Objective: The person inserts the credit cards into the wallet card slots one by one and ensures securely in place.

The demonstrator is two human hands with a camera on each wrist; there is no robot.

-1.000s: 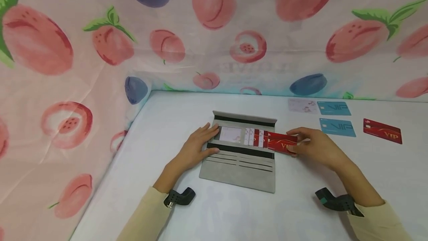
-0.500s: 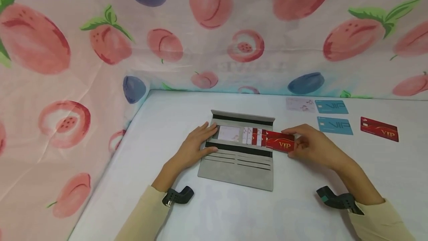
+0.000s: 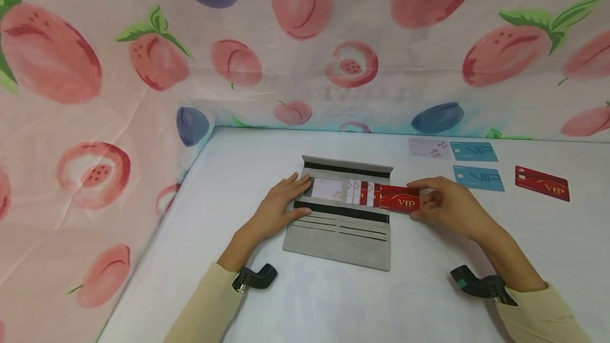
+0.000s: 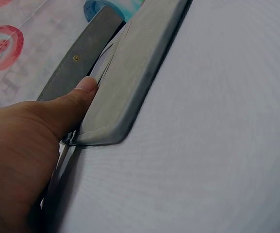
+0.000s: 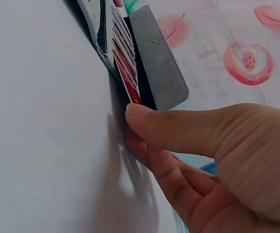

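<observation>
A grey wallet lies unfolded on the white table, with card slots along its near flap. In its middle section sits a row of overlapping white and red cards. My left hand rests on the wallet's left edge, fingers and thumb extended; the left wrist view shows the thumb on the grey flap. My right hand pinches the outer end of a red VIP card, which sticks out past the wallet's right side. In the right wrist view, thumb and fingers meet at the red card's end; the fingertips are partly hidden.
Right of the wallet lie a pale flowered card, two blue VIP cards and another red VIP card. Peach-patterned cloth stands behind and to the left of the white table.
My right thumb has moved from the red card's face to its near corner. The card has shifted slightly left and lies more level with the row. My left hand stays put.
</observation>
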